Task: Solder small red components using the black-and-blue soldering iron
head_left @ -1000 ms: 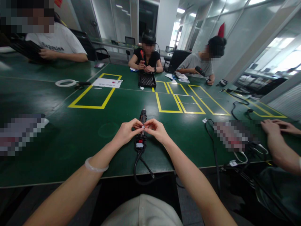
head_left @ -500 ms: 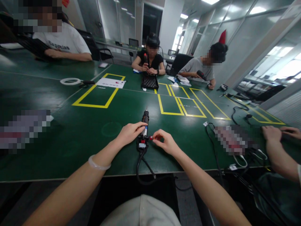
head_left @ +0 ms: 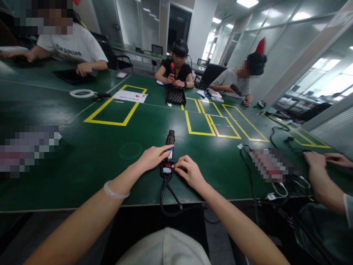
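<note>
An electric screwdriver [head_left: 171, 138] lies on the green table, its thin bit pointing away from me. My left hand [head_left: 151, 157] is closed on its barrel from the left, the fingertips across a blue band. At the tail end, my right hand [head_left: 191, 170] pinches with thumb and fingers at a small red piece [head_left: 173, 166], which touches the right side of the tail. The fingertips partly cover this piece. A grey-white block [head_left: 167, 170] sits at the tail, and a black cable [head_left: 162, 193] loops from there toward the table edge.
Yellow tape frames [head_left: 200, 133] mark the table ahead. A black tray [head_left: 175, 96] stands before a person opposite. A white ring [head_left: 81, 93] and a paper sheet [head_left: 129, 96] lie farther left. Another person's hands [head_left: 316, 160] rest at the right, near cables [head_left: 249, 173].
My right hand has moved slightly left, bringing the small red piece from beside the screwdriver against its tail. My left hand stays put. The person at far left has lowered a dark tray onto the table.
</note>
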Demonstrator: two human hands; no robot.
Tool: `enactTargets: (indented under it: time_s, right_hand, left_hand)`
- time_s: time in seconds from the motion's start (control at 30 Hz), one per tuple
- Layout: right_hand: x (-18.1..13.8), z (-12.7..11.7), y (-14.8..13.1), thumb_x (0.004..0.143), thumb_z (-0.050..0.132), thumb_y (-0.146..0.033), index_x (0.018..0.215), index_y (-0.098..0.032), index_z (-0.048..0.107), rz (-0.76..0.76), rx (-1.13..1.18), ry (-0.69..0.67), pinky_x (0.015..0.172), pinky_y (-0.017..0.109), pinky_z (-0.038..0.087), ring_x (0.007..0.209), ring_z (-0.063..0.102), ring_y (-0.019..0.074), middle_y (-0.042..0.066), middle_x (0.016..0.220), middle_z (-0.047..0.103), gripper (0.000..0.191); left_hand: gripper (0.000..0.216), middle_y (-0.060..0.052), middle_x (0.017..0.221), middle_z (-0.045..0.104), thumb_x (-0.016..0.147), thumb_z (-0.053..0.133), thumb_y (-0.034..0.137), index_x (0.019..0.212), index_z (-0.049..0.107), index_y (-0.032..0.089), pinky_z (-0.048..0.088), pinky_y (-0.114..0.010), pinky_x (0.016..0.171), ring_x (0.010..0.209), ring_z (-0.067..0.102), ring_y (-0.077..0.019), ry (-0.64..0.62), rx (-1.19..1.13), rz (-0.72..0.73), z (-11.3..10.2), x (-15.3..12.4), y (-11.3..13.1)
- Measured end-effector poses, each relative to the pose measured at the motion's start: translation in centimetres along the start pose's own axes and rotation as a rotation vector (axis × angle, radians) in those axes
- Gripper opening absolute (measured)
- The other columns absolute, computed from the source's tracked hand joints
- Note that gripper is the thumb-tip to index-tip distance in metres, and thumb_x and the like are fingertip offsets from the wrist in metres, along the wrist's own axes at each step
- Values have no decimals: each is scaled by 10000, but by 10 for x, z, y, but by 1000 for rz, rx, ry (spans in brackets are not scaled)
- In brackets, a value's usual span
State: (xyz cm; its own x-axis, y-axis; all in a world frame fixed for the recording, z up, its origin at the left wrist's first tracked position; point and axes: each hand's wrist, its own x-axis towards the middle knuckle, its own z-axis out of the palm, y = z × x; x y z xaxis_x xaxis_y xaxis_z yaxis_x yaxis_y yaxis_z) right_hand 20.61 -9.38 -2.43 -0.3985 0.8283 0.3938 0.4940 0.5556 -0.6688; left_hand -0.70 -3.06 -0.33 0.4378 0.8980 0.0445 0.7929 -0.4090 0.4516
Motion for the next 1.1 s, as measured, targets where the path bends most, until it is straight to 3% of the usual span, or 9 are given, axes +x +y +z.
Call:
enactTargets:
  time_s: [0.17,0.43,0.63,0.8,0.97,1.1]
  right_hand:
    - [-8,4,-8,893,570,-169,1025,-190,696,31,6,11,776,265,478,845,584,145,48,918,598,184]
    - [-14,7,-17,885,538,-163,1166,-192,633,-17,-137,-13,857,303,514,960,589,167,77,1056,569,297]
    - [-21,7,-23,884,561,-210,1296,-157,512,-160,-399,-102,921,393,521,1111,532,244,137,1204,554,418]
    - [-18,11,-37,880,580,-258,1389,-153,414,-157,-568,-165,883,395,529,1086,519,261,143,1185,544,545]
    - [-9,14,-43,938,466,-205,1427,-279,382,-200,-758,-222,812,360,519,987,530,228,133,1236,529,502]
    - [-1,11,-50,956,430,-216,1395,-294,417,-250,-807,-285,747,353,516,949,529,220,133,1372,460,446]
  left_hand:
    - [493,-37,1136,701,949,340,515,1396,482,364,445,-257,693,897,672,-225,7,-30,16,-2,0,2]
    - [479,-36,1103,712,951,346,491,1395,480,371,432,-253,658,893,677,-229,11,-17,11,-4,-1,4]
    - [479,-23,1166,694,951,342,499,1395,475,379,456,-266,711,951,675,-232,16,-19,23,0,0,1]
    - [483,-14,1217,671,948,347,499,1397,476,374,472,-269,776,1009,664,-226,21,-47,28,0,0,0]
    - [488,-8,1260,647,943,361,495,1398,478,363,474,-262,805,1038,657,-219,10,-50,18,-2,0,2]
    - [485,-12,1266,643,947,355,487,1397,479,357,477,-266,797,1026,662,-221,7,-59,22,-2,0,2]
